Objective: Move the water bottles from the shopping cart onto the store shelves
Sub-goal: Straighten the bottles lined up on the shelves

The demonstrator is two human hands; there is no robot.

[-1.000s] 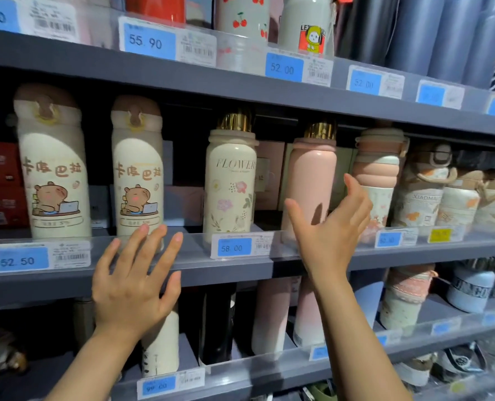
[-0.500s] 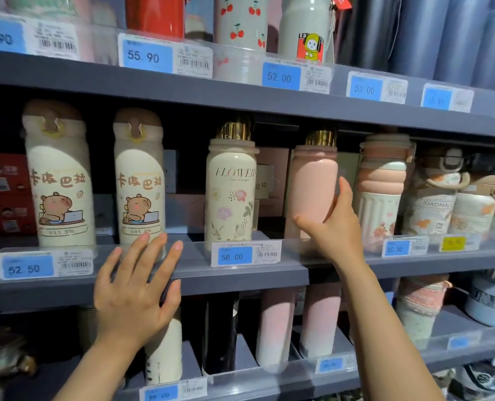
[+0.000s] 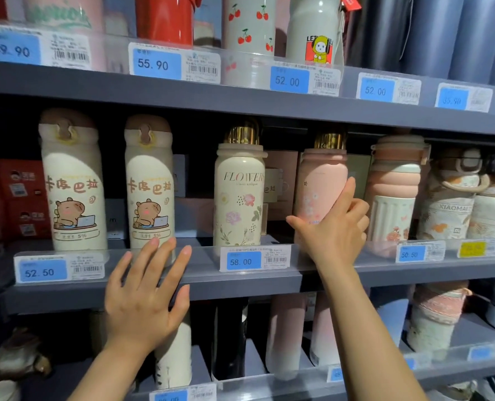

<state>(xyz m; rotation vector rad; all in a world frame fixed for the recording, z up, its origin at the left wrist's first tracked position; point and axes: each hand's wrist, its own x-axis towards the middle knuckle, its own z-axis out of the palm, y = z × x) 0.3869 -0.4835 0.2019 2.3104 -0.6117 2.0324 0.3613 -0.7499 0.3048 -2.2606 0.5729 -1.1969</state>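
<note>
A pink water bottle with a gold cap stands on the middle shelf. My right hand grips its lower half, thumb on its left side and fingers curled round its right side. To its left stands a cream "FLOWERS" bottle with a gold cap, and further left two cream capybara bottles. My left hand hovers with fingers spread in front of the shelf edge, below the second capybara bottle, holding nothing. The shopping cart is out of view.
More bottles crowd the right of the middle shelf, among them a ribbed pink one close beside my right hand. The upper shelf hangs low over the caps. Clear price-tag strips line each shelf front. The lower shelf holds several bottles.
My right hand has reached forward from open air and closed round the pink bottle's lower half. The left hand has stayed about where it was. The view has moved closer to the shelf.
</note>
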